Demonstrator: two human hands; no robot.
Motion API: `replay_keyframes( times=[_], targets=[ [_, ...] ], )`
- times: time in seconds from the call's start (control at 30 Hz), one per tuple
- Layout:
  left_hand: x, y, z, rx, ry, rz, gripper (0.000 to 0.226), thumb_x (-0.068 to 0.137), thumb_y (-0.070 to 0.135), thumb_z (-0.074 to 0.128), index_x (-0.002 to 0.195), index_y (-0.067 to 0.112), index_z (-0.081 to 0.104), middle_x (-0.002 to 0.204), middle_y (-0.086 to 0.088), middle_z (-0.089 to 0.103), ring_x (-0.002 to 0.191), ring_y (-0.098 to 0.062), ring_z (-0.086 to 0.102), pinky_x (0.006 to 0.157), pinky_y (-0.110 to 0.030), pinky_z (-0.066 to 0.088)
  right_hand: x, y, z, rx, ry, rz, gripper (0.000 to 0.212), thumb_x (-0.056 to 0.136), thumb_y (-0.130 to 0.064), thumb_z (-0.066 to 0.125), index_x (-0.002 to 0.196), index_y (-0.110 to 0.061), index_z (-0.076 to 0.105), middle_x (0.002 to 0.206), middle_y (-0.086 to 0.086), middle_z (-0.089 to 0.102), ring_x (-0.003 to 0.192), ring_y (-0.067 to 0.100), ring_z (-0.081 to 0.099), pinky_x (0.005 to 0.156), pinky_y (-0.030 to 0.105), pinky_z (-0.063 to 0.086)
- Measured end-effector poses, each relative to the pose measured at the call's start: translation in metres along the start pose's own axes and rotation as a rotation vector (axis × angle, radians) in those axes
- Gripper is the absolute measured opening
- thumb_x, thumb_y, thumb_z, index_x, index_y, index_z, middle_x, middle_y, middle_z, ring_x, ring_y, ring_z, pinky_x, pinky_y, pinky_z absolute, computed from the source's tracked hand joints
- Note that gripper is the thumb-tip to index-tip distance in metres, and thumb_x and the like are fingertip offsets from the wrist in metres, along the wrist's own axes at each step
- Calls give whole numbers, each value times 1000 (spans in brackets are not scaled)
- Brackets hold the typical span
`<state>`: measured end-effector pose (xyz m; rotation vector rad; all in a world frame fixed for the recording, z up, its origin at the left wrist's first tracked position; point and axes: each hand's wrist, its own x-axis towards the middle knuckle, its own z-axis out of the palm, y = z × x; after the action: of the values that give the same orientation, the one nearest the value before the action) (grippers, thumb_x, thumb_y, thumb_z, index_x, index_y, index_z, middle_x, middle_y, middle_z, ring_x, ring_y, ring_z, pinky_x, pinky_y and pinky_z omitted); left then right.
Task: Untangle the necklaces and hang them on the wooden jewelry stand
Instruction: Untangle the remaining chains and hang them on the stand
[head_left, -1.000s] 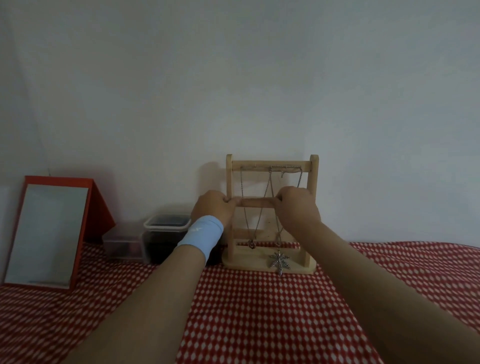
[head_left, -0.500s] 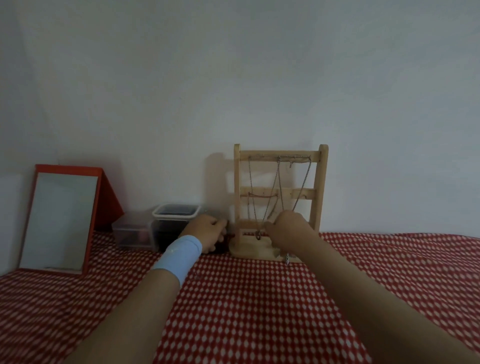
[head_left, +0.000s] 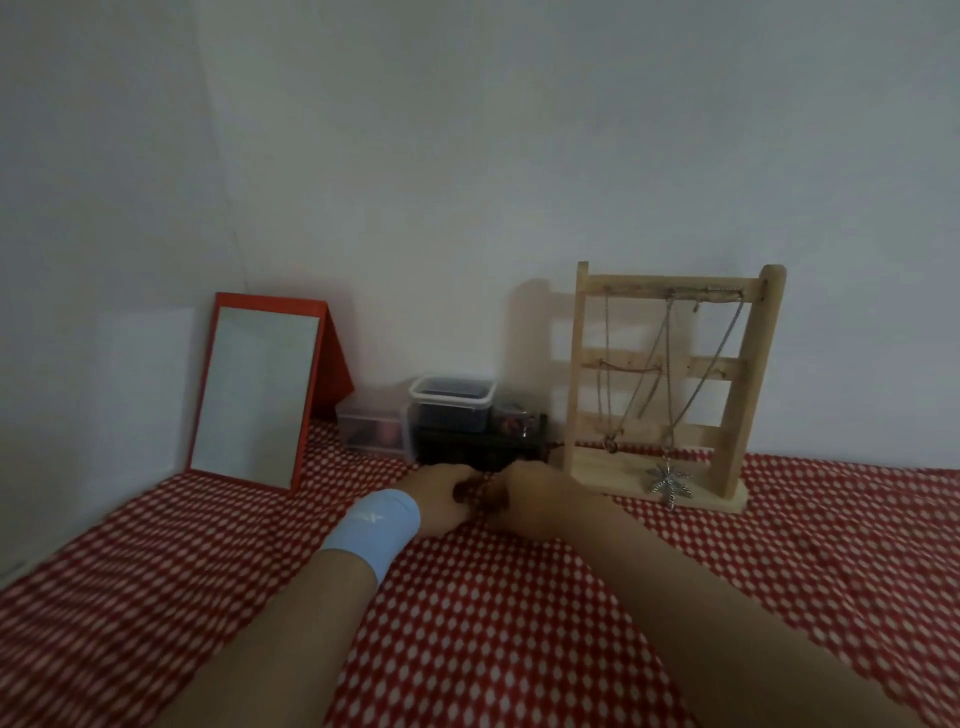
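**Most chains up, maybe one piece left**

Stand (head_left: 751, 384) is upright at back R of cloth (head_left: 519, 597), by the wall. Several necklaces (head_left: 668, 332) hang off the top bar, w/ leaf pendant (head_left: 670, 480) down at the base. A short reddish chain (head_left: 623, 368) is draped on the mid bar. Looks near done, tho chains cross, so maybe not fully untangled.

L hand (head_left: 441, 493) & R hand (head_left: 535, 493) sit low on the cloth just L of stand. Fingers curl in over smth small & dark; can't tell if gripped.

Mirror (head_left: 254, 395) & tubs (head_left: 452, 405) crowd behind the hands.

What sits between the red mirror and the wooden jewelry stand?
In the head view, small containers stand there: a low clear box, a white-rimmed tub with dark contents, and a dark case below it.
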<state>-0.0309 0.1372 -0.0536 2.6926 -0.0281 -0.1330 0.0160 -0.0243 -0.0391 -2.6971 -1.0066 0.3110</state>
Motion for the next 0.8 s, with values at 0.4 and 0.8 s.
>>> replay_keyframes(
  times=[0.4,0.8],
  targets=[
    [0,11,8,-99,213,31,17,92,28,60,80,18,68,94,3,64,90,-14,60,86,-32,49,-17,24,-2,164,176,77,31,106,-36,40,88,-22,60,91,0,61,86,16,57,76,33,44],
    [-6,151,-46,-777,249,176,19,96,13,57,82,4,65,74,-11,64,67,-22,59,68,-33,51,-71,60,-50,953,391,61,34,94,-21,64,124,-23,48,117,5,68,109,23,65,95,42,53]
  ],
)
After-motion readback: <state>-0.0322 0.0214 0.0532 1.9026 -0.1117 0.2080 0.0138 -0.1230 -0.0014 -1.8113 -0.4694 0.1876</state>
